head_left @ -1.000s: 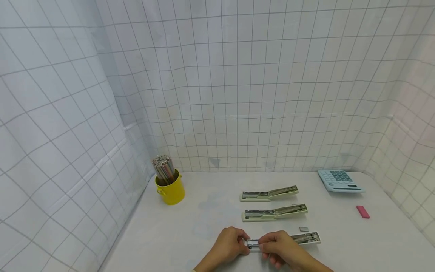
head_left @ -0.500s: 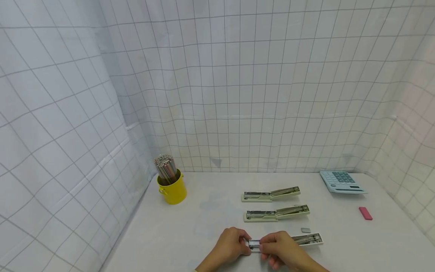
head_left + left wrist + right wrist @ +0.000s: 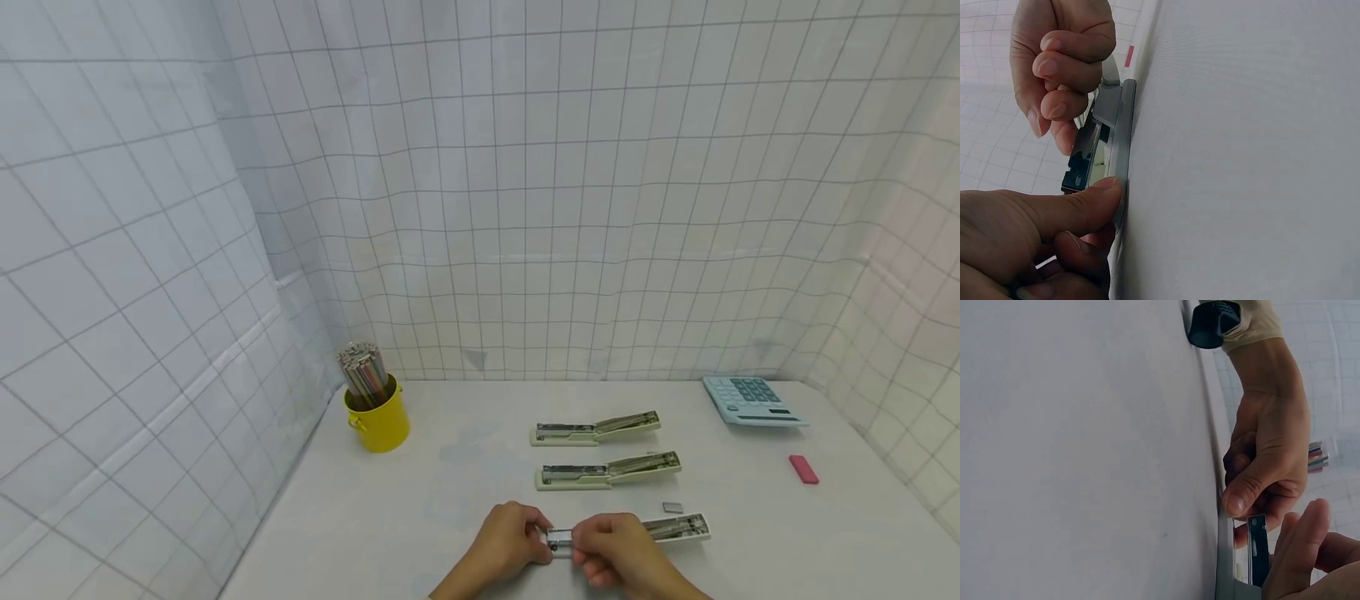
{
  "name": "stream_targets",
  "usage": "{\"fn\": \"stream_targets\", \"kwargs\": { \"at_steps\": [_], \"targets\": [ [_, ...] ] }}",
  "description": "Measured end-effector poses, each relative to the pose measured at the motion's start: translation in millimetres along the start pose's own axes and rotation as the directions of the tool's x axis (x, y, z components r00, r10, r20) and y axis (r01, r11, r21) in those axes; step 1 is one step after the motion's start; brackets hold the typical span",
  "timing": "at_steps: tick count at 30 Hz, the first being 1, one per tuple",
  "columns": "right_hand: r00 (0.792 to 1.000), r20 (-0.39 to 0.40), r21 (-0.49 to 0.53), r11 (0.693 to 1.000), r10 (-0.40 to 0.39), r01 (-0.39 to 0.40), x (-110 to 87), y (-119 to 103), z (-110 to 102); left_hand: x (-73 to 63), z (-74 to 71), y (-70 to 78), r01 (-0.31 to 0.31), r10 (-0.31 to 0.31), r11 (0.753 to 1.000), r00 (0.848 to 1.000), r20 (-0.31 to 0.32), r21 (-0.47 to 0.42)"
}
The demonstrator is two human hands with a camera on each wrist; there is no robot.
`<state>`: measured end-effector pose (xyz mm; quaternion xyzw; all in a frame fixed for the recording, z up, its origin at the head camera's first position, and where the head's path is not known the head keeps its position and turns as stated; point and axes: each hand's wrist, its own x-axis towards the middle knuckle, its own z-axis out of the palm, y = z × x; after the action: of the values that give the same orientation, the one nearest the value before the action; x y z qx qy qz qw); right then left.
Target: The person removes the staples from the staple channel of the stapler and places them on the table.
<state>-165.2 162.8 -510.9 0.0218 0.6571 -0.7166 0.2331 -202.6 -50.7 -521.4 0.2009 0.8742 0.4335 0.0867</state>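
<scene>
In the head view an opened white stapler (image 3: 559, 543) lies near the front, its lid (image 3: 681, 527) swung out to the right. My left hand (image 3: 506, 536) pinches the left end of its base, and the left wrist view shows the thumb (image 3: 1094, 203) against the base's side. My right hand (image 3: 617, 550) has curled fingers, with thumb and forefinger meeting at the metal staple channel (image 3: 1082, 162). Whether a staple strip lies between those fingertips, I cannot tell. A small grey block like a staple strip (image 3: 672, 507) lies behind the lid.
Two more opened staplers, a middle stapler (image 3: 606, 472) and a far stapler (image 3: 594, 429), lie behind my hands. A yellow bucket (image 3: 384, 425) of pencils (image 3: 363, 371) stands at the back left. At right are a blue calculator (image 3: 752, 402) and a pink eraser-like block (image 3: 803, 469).
My right hand has shifted slightly left along the channel, its fingers more curled. The left hand keeps its hold on the stapler, and the head view has swayed a little.
</scene>
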Motion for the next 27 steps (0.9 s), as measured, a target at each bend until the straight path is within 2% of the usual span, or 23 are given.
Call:
{"fn": "stream_targets", "kwargs": {
  "at_steps": [7, 14, 22, 25, 27],
  "targets": [
    [0.994, -0.039, -0.207, 0.974, -0.101, 0.091, 8.2, -6, 9, 0.2, -0.3, -1.5, 0.009, -0.009, 1.000, 1.000, 0.008, -0.012],
    [0.986, -0.052, -0.287, 0.948, -0.158, 0.137, 10.6, -11, 16, 0.1, 0.2, -2.2, 0.003, -0.003, 1.000, 1.000, 0.005, 0.001],
    [0.975, 0.019, -0.434, 0.877, -0.220, 0.206, 13.8, -12, 15, 0.8, -0.8, -2.2, 0.002, -0.002, 1.000, 1.000, 0.007, -0.002],
    [0.970, 0.014, -0.460, 0.859, -0.244, 0.223, 11.5, -15, 13, 0.9, -0.6, -3.2, 0.005, -0.005, 1.000, 1.000, 0.008, 0.000],
    [0.969, -0.003, -0.452, 0.864, -0.248, 0.220, 5.9, -19, 9, 0.9, -0.4, -3.4, 0.007, -0.007, 1.000, 1.000, 0.014, -0.001]
  ]
}}
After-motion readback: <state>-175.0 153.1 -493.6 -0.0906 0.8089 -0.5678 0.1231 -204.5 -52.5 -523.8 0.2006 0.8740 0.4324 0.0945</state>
